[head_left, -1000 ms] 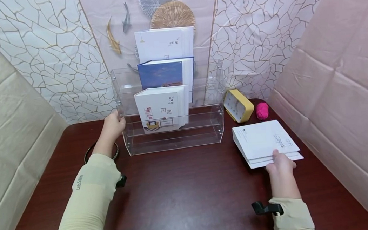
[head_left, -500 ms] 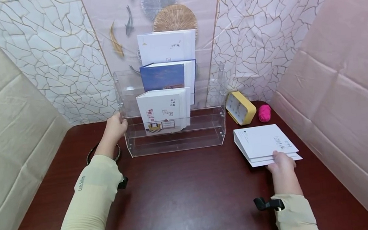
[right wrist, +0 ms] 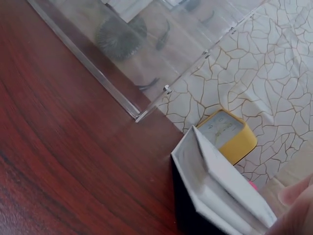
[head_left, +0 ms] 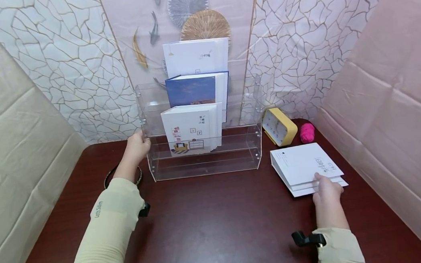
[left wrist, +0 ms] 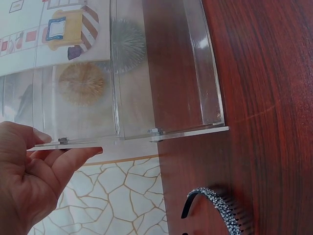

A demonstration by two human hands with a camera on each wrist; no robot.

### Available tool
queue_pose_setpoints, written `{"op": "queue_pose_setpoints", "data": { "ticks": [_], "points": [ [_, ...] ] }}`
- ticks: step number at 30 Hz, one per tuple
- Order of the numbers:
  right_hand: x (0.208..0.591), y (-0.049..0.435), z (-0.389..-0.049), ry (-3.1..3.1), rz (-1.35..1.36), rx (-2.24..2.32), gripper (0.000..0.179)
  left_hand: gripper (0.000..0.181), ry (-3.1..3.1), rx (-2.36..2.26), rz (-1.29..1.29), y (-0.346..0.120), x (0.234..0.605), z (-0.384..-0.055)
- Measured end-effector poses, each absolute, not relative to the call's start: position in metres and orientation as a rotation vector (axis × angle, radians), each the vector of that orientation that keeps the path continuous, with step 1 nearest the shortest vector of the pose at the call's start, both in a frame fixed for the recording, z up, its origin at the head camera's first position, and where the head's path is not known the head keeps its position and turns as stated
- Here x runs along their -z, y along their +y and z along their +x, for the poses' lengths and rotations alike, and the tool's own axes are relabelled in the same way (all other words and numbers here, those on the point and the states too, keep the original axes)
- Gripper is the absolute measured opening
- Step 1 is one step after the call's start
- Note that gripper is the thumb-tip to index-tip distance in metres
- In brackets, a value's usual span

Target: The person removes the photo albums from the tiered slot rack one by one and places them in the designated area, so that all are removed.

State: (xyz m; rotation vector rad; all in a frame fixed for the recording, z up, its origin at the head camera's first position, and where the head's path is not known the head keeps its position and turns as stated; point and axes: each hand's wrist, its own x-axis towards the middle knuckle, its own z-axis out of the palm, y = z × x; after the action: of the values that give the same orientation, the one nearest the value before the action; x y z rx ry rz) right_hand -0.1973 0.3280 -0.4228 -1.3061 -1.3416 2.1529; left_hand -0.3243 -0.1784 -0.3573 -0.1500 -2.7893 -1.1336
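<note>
In the head view a clear acrylic rack [head_left: 205,170] stands at the back, holding three books in tiers: a white book [head_left: 196,54] on top, a blue-covered book [head_left: 191,88] in the middle and a white illustrated book [head_left: 185,127] in front. My left hand [head_left: 137,146] grips the rack's left side panel, thumb on one face and fingers on the other, as the left wrist view also shows. On the right, my right hand [head_left: 328,190] pinches the near edge of a white book [head_left: 303,162], thumb on its cover. The fingers beneath are mostly hidden.
A yellow clock [head_left: 280,127] stands right of the rack, with a pink ball of yarn [head_left: 307,133] beside it. Behind my left wrist lies a dark beaded headband [left wrist: 215,203]. Fabric walls [head_left: 368,109] enclose the brown table [head_left: 212,224] at the back and sides.
The whole head view has shifted slightly right and down. Both hands keep their holds, on the rack and the white book, with little visible movement of either.
</note>
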Motion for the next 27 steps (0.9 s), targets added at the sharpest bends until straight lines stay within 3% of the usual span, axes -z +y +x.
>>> {"op": "queue_pose_setpoints", "data": {
  "ticks": [4, 11, 27],
  "points": [
    [0.4210, 0.3279, -0.1951, -1.333, -1.288, -2.144, 0.079, 0.038, -2.792, 1.140, -0.136, -0.1775, 0.3571, -0.3244],
    [0.4198, 0.3305, -0.1915, -1.188, -1.223, -2.255, 0.083, 0.038, -2.789, 1.116, -0.158, -0.1770, 0.3594, -0.3274],
    [0.4173, 0.3332, -0.1891, -1.108, -1.221, -2.371, 0.069, 0.038, -2.782, 1.110, -0.159, -0.1791, 0.3591, -0.3262]
  ]
}}
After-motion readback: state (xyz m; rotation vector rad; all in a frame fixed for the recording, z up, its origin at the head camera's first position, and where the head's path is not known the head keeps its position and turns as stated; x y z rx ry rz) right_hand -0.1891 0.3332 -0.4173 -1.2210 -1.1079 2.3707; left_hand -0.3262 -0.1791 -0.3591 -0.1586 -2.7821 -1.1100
